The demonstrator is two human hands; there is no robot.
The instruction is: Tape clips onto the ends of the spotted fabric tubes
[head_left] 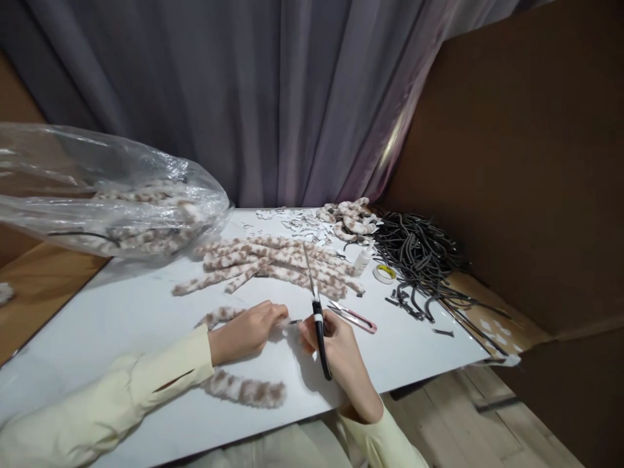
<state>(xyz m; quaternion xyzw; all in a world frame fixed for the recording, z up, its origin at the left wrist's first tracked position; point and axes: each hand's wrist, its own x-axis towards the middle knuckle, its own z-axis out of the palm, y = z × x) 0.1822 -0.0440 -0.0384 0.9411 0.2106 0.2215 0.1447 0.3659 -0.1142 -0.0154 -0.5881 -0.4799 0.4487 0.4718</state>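
Note:
My left hand (256,330) is closed round one end of a fluffy white and brown spotted tube (246,390), which loops behind my wrist and lies curved on the table. A short dark end pokes out of the fur between my hands. My right hand (336,344) is closed on black-handled scissors (320,331), their blades pointing up and away from me. The right thumb and fingertips are at the dark end; whether they pinch it I cannot tell. Beyond my hands lies a pile of similar fluffy tubes (273,260).
Pink-handled snips (358,318), a tape roll (385,273) and a small white bottle (363,259) lie to the right. Farther over is a heap of black tubes (414,244). Curled furry pieces (353,218) sit at the back. A clear plastic bag (195,172) stands at the left.

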